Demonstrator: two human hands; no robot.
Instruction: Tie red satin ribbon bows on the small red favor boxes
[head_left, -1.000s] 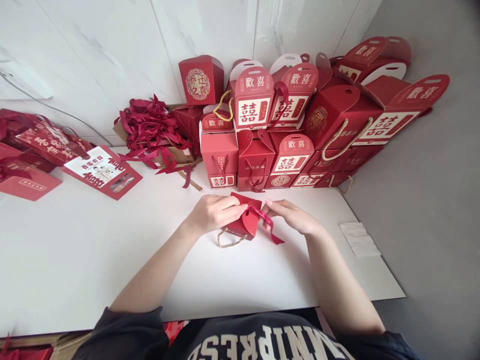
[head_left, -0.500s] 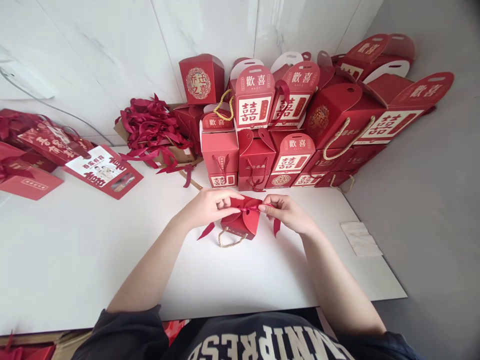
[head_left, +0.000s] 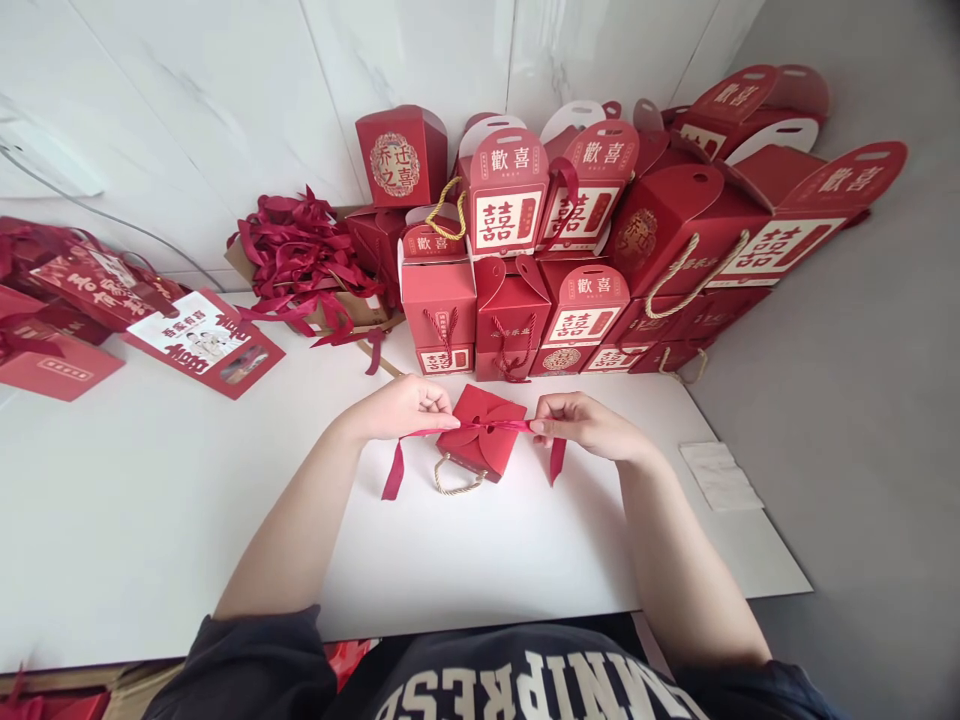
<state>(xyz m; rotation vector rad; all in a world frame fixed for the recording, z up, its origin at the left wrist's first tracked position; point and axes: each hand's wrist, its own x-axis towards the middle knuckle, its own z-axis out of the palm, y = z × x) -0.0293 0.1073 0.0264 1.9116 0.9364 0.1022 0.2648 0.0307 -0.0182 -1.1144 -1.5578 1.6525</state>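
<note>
A small red gift box (head_left: 484,420) with scalloped top flaps and a gold rope handle (head_left: 457,480) stands on the white table (head_left: 187,500) in front of me. A dark red ribbon (head_left: 480,428) runs taut across its top. My left hand (head_left: 405,408) pinches the ribbon left of the box, and the loose end hangs down below it. My right hand (head_left: 581,422) pinches the ribbon right of the box, with the other end dangling beneath.
A stack of red gift boxes (head_left: 585,250) lines the wall behind. A heap of red ribbons (head_left: 300,255) lies back left. Flat red cartons (head_left: 202,340) rest at the far left. A white paper slip (head_left: 720,475) sits near the table's right edge.
My hands have drawn apart from the box top, pulling the ribbon out straight to both sides. The left ribbon end now hangs free below my left hand.
</note>
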